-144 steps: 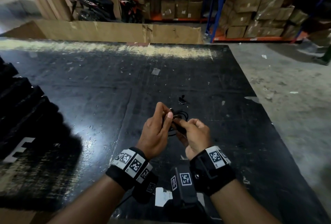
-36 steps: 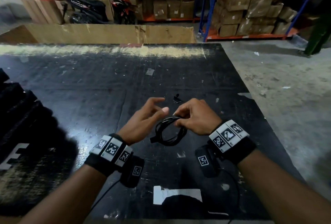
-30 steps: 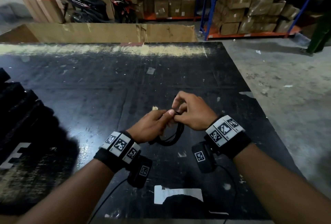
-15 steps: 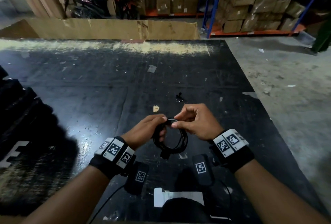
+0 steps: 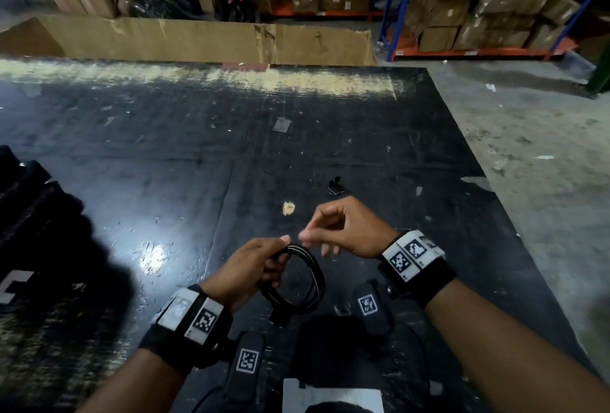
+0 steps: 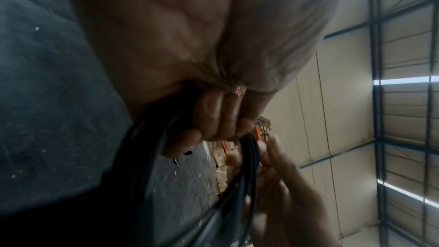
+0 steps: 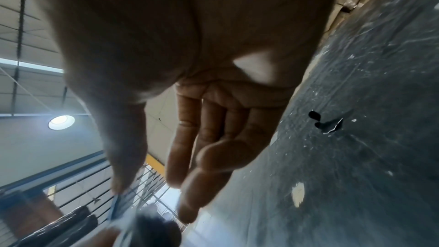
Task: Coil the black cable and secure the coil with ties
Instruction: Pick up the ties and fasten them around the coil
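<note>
Black cable [image 5: 298, 277] coil now only in left hand [image 5: 246, 269], right hand [image 5: 346, 231] released

Black wrist straps [image 5: 425, 280] bearing white square-coded tags, arms bare of sleeves

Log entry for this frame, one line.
left hand: grips black cable coil | right hand: just off the coil, holds nothing | small black tie: on table
</note>
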The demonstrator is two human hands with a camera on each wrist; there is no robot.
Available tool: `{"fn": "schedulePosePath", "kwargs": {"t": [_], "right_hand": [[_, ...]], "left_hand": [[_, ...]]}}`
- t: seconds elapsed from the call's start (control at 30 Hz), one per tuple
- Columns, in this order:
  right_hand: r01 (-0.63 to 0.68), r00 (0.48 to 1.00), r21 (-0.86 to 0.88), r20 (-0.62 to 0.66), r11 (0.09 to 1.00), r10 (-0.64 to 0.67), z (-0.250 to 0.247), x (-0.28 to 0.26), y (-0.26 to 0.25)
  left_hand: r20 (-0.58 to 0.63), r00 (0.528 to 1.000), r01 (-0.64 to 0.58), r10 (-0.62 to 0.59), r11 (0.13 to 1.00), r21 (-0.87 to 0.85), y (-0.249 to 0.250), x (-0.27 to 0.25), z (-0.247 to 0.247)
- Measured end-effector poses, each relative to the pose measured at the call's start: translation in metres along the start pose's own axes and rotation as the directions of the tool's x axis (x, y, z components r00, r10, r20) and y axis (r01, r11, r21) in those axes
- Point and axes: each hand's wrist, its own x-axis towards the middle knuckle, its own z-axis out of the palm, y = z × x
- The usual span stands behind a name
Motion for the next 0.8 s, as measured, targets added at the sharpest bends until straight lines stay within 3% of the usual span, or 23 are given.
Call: {"fn": "schedulePosePath", "kwargs": {"t": [0.1,0.17,0.23,0.37,0.47,0.53,0.67,0.8], "right_hand": [[-0.068,0.966,-0.266,-0.257,0.962,-0.003,-0.030,0.039,0.017],[-0.215,0.919,-0.554,-0.394,0.804,-0.026,-0.051,0.064,0.030],[-0.297,0.919,-0.688,-0.394,0.662,0.002,-0.064,0.088,0.043],[-0.272,0.960,-0.837,-0.269,0.474,0.076,-0.065,0.127,0.064],[-0.243,0.968,-0.891,-0.196,0.385,0.157,-0.061,0.143,0.076],[-0.269,0.961,-0.897,-0.225,0.351,0.163,-0.057,0.145,0.076],[-0.356,0.933,-0.846,-0.343,0.397,0.106,-0.051,0.136,0.071],[-0.368,0.888,-0.628,-0.455,0.686,0.060,-0.048,0.109,0.049]], "left_hand": [[-0.093,0.995,-0.025,0.022,0.999,-0.029,-0.003,0.003,-0.012],[-0.137,0.990,-0.025,0.017,0.998,-0.055,-0.005,0.003,-0.019],[-0.180,0.984,-0.028,0.013,0.997,-0.078,-0.007,0.001,-0.022],[-0.259,0.966,-0.038,0.007,0.993,-0.116,-0.010,-0.002,-0.022],[-0.281,0.960,-0.035,-0.001,0.992,-0.124,-0.012,-0.006,-0.025],[-0.289,0.957,-0.039,0.000,0.991,-0.131,-0.011,-0.008,-0.026],[-0.334,0.942,-0.076,0.020,0.985,-0.156,-0.010,-0.009,-0.029],[-0.394,0.915,-0.135,0.084,0.986,-0.103,-0.007,-0.005,-0.025]]}}
